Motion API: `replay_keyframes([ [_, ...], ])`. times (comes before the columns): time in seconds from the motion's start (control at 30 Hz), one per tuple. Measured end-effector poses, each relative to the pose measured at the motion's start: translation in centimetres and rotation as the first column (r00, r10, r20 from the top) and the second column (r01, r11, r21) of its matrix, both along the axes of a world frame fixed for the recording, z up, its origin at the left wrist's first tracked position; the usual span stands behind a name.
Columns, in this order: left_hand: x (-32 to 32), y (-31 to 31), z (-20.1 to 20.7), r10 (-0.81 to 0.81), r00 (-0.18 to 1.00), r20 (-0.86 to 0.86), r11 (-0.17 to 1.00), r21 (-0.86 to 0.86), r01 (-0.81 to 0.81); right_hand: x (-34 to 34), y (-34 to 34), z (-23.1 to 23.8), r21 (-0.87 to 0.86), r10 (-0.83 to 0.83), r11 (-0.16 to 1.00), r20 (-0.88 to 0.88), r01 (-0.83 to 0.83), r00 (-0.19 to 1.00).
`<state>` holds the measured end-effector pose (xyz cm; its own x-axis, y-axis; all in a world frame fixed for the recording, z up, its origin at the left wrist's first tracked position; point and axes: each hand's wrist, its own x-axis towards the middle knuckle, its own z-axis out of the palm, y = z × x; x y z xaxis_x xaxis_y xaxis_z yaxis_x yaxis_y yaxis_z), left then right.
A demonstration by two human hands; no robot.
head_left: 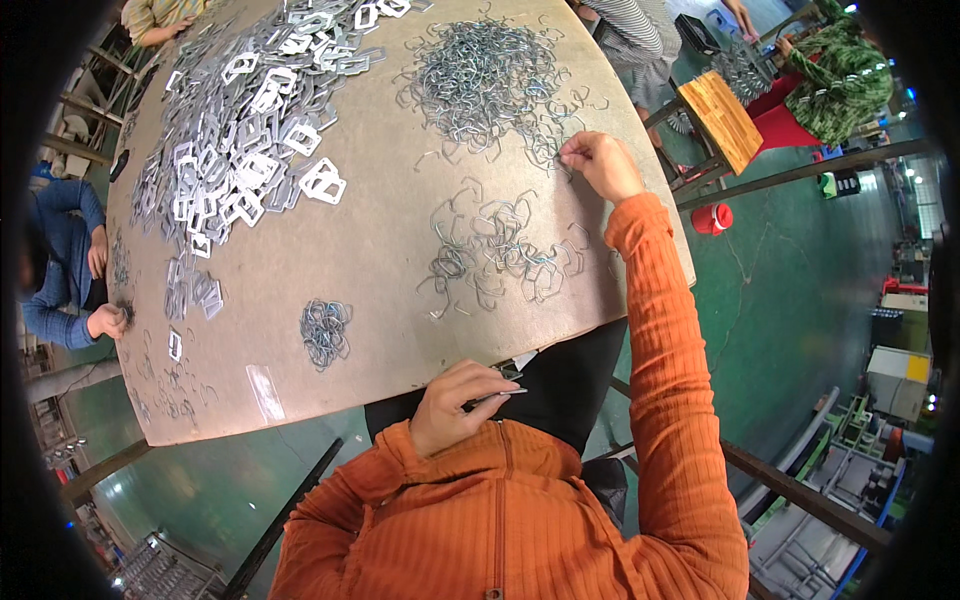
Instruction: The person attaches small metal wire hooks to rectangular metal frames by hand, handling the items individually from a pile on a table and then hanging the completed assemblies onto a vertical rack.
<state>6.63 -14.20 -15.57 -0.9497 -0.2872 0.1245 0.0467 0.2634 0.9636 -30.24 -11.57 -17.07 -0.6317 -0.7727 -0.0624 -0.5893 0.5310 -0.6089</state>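
Observation:
My right hand (602, 166) reaches to the right side of the table, thumb and fingers pinched on a bent wire piece at the edge of a large heap of wire pieces (485, 75). Below that heap lies a looser scatter of the same bent wires (500, 240). Close to my body, at the table's front edge, my left hand (458, 405) is closed around a thin flat metal piece (495, 396), seen nearly edge-on. Its far part is hidden by the fingers. A small compact pile of wire pieces (325, 333) sits on the table up and left of that hand.
A broad heap of flat metal frames (250, 140) covers the table's (380, 220) left half. Clear tape (265, 392) is stuck near the front edge. At the left a person in a blue sleeve (70, 310) handles small pieces. A wooden stool (720, 120) and red bucket (712, 219) stand right.

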Motion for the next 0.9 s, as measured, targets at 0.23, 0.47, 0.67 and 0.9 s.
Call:
replay_keyframes([
  [0.23,0.7,0.5,0.4,0.024,1.0,0.019,0.999,0.026,-0.025,3.4,0.2,1.0,0.139,0.135,0.986,-0.383,-0.088,0.914],
  [0.47,1.4,1.1,0.8,0.052,0.998,0.02,0.999,0.013,-0.052,12.1,5.7,3.9,-0.288,0.0,0.931,0.616,0.225,0.788],
  [0.67,1.8,1.7,0.6,0.15,0.988,-0.042,0.989,-0.009,-0.151,21.6,11.0,7.8,-0.204,-0.045,0.923,0.786,0.327,0.616],
  [0.9,2.8,2.2,0.4,0.201,0.979,-0.037,0.976,0.095,-0.197,27.7,13.2,8.7,-0.125,-0.089,0.892,0.894,0.434,0.439],
])
